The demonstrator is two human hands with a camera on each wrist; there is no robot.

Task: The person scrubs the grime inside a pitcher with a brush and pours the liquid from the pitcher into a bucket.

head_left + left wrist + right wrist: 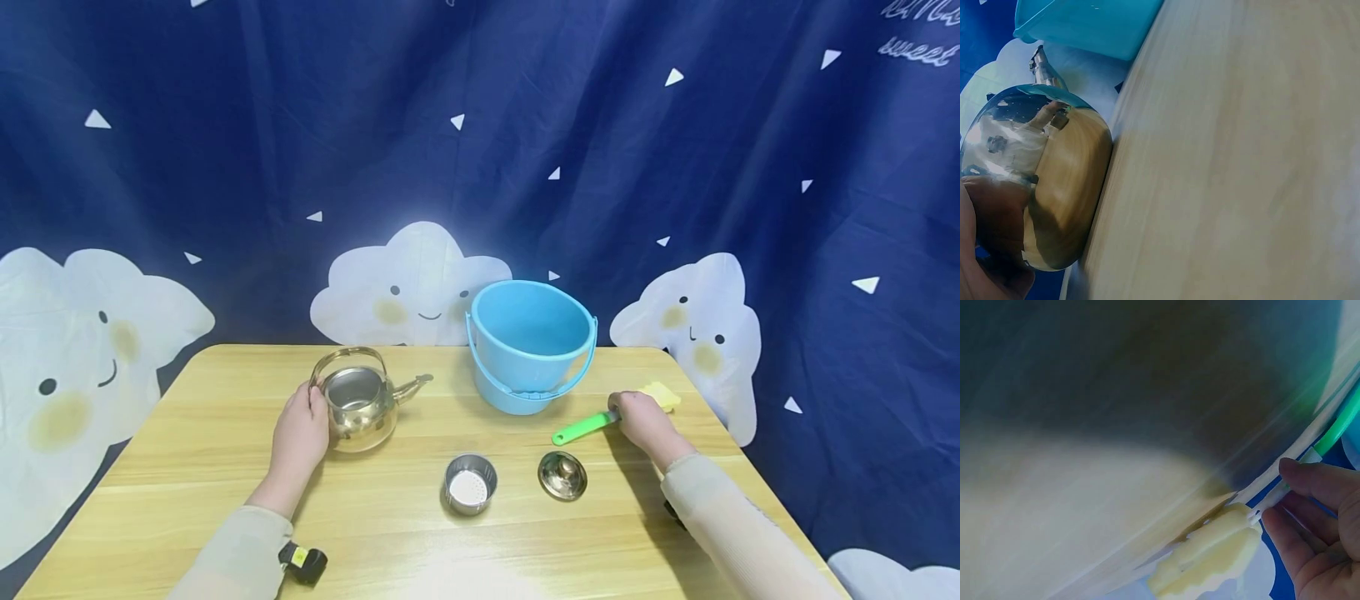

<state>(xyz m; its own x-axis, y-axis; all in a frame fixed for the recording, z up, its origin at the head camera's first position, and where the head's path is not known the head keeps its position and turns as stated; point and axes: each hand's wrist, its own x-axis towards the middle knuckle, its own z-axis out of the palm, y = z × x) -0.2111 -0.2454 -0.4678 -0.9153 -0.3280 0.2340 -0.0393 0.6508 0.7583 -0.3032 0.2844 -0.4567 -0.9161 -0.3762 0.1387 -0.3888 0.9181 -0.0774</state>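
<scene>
A shiny gold-toned metal kettle [362,423] stands lidless at the left of the table, its spout pointing right. My left hand [302,425] grips it at the near left side, by the base of the raised handle; in the left wrist view the hand shows only at the lower left edge, by the kettle's body [1072,187]. With the right hand [645,419] I pinch a sponge brush by its shaft. Its green handle [585,427] points left, and the yellow sponge head [1210,550] lies beyond the fingers, close to the tabletop.
A light blue bucket [517,375] with its handle hanging forward stands at the back. A metal strainer cup [470,485] and the kettle lid [562,476] lie on the wooden table [390,533]. Behind hangs a dark blue curtain [450,167] with clouds.
</scene>
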